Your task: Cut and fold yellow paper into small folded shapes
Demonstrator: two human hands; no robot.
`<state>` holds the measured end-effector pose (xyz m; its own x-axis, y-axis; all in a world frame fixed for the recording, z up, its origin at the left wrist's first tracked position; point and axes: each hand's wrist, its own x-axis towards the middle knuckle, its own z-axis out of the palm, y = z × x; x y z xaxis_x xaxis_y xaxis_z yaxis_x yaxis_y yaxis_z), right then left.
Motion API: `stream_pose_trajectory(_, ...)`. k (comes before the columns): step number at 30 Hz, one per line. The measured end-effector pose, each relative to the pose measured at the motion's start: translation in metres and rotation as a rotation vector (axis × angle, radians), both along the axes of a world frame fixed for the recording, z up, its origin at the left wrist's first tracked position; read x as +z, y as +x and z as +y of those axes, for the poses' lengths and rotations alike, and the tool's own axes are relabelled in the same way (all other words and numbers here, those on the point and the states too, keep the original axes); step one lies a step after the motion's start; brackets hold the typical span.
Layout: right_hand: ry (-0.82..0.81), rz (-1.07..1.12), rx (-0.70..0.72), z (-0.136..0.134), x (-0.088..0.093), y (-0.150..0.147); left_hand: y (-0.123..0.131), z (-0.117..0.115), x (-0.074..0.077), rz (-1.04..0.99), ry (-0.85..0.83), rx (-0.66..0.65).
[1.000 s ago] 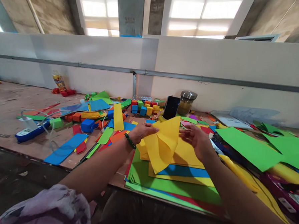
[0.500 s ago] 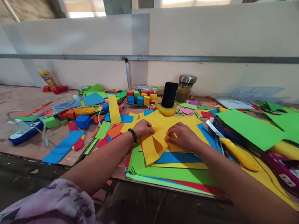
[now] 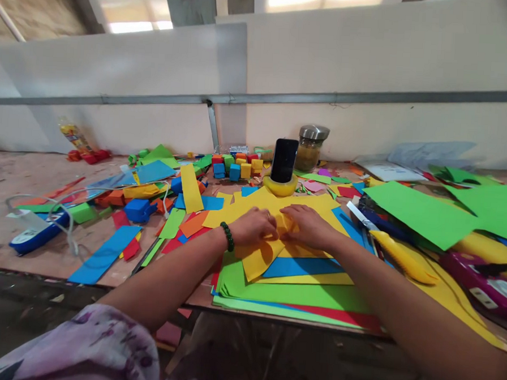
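A folded yellow paper sheet [image 3: 256, 258] lies on top of a stack of coloured sheets [image 3: 273, 296] near the table's front edge. Both my hands rest on it side by side. My left hand [image 3: 254, 227], with a green bead bracelet on its wrist, has its fingers curled and pressed down on the fold. My right hand [image 3: 309, 227] meets it from the right, fingertips pinched on the same fold. A blue sheet [image 3: 304, 267] shows just under the yellow one.
A phone [image 3: 284, 160] stands in a yellow holder [image 3: 281, 186] behind my hands, beside a lidded jar [image 3: 310, 147]. A yellow utility knife [image 3: 397, 255] and green sheets [image 3: 422, 213] lie to the right. Foam cubes [image 3: 235, 166], paper strips [image 3: 103, 253] and a power strip [image 3: 36, 235] litter the left.
A second ago I held the yellow sheet up in the air, curled. It has come down onto the stack, and both hands have closed together over its fold.
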<state>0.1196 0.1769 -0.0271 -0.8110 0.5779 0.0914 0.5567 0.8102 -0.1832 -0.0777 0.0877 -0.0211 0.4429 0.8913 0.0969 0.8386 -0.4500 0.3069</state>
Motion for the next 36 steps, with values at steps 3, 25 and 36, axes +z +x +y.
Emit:
stream_pose_trajectory(3,-0.016,-0.001,-0.021,0.002,-0.002,0.001,0.006,-0.004,0.005,0.1,-0.062,-0.184)
stream_pose_trajectory(25,-0.178,0.029,-0.398,0.063,-0.011,0.007,0.01,-0.034,0.01,0.217,-0.121,-0.216)
stream_pose_trajectory(36,-0.201,0.042,-0.548,0.072,-0.005,0.007,0.013,-0.043,0.006,0.288,0.017,-0.236)
